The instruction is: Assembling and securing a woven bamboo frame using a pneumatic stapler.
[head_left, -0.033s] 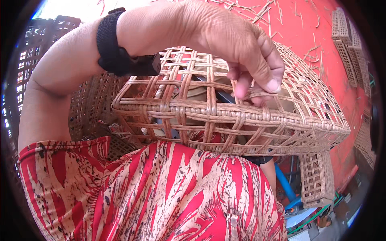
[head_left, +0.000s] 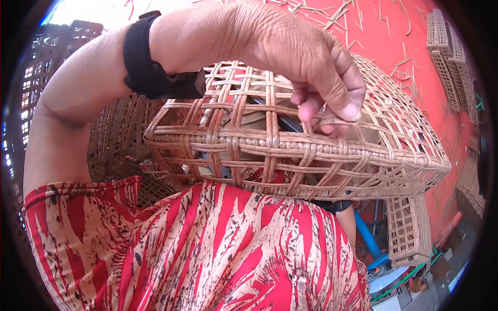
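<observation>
A woven wicker basket with an open lattice lies across my lap, its bound edge running from left to right in front of me. My left hand arches over it from the left, a black strap around the wrist. Its thumb and fingers are pinched on a wicker strand at the lattice just above the bound edge. My right forearm shows at the basket's lower right, also with a dark band. The right hand is behind the lattice, its fingers hidden.
Dark lattice baskets stand at the left. Pale wicker offcuts litter the red floor. More woven baskets lie at right, one near my right forearm. Beside it are a blue bar and green cords.
</observation>
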A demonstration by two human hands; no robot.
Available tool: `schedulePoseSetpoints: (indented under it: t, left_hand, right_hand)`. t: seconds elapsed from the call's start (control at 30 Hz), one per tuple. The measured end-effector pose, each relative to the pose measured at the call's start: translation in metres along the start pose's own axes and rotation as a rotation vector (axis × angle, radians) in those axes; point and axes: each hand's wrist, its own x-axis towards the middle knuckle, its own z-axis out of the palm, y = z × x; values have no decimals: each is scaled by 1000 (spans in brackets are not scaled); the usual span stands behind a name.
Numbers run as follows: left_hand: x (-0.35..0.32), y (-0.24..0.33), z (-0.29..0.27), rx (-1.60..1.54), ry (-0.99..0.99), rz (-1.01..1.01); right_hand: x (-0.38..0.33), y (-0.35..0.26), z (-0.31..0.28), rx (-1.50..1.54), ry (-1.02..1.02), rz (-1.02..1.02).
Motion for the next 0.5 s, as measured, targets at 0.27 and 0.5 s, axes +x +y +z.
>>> schedulePoseSetpoints:
  t: [0.27,0.5]
  left_hand:
    - [15,6,-17,292,-84,-105]
    - [18,28,-12,563,-94,-126]
  right_hand:
    - [-24,-27,-6,42,-9,14]
    - [-35,-46,-10,92,-3,37]
